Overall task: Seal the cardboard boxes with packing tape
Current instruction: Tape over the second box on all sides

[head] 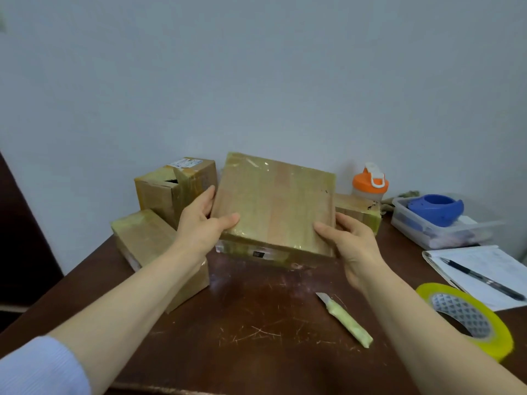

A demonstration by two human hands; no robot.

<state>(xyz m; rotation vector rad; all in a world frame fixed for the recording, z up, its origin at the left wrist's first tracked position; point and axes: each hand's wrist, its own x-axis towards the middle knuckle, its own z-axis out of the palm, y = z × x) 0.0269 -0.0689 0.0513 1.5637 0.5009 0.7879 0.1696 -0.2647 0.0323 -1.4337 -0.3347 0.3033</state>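
Head view: both hands hold the flat box [275, 203] tipped up toward me over the table [256, 323], near edge low; whether it touches the tabletop I cannot tell. Left hand [199, 220] grips the left side, thumb on the top face. Right hand [350, 240] grips the near right corner likewise. Top face is glossy with tape. Judged step: checking this box's seams. Next: turn it to find any bare seam, then free the right hand for the tape roll [467, 317] and cutter [346, 320], both lying at my right.
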